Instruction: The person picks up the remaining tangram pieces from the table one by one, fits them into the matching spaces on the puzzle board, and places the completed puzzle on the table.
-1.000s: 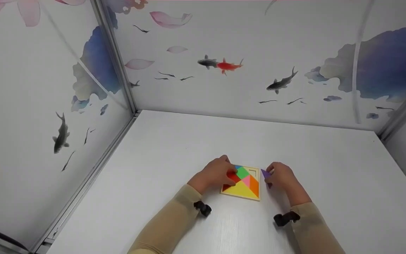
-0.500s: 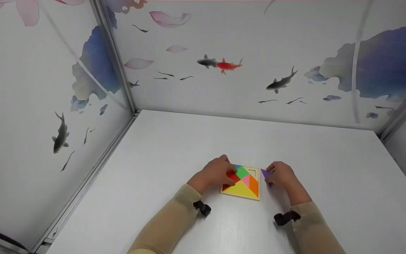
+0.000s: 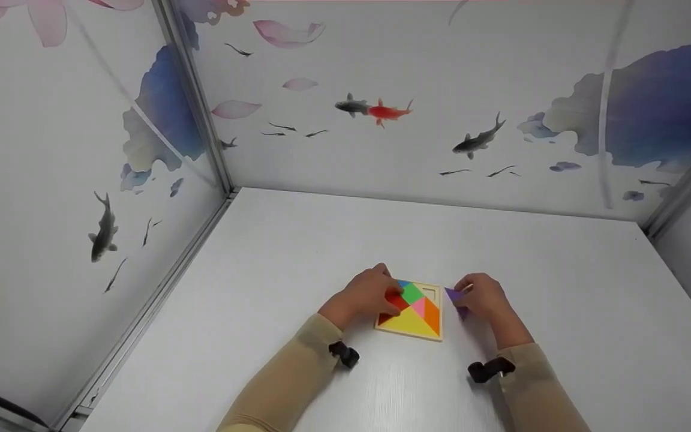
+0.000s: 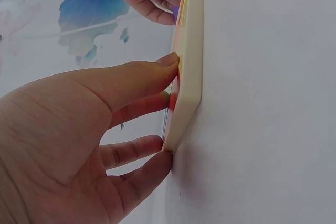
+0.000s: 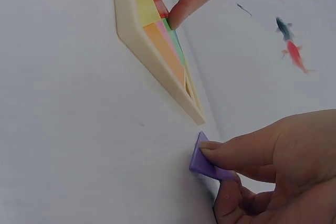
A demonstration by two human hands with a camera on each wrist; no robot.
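Note:
A square wooden tangram board lies flat on the table, with red, blue, green, pink, orange and yellow pieces in it. Its far right corner shows a bare triangular recess. My left hand rests on the board's left side, thumb and fingertips touching the red piece and the edge. Just right of the board, my right hand pinches a purple triangle piece between thumb and fingers. In the right wrist view the triangle is tilted, apart from the board's corner; part of it is covered by the fingers.
The white table surrounds the board. White panels printed with fish and petals stand behind and at the sides, joined by a metal post at the back left. Small black cameras sit on both wrists.
My right hand shifts very slightly right, and the purple triangle turns a little in its fingers. The left hand and the board stay put.

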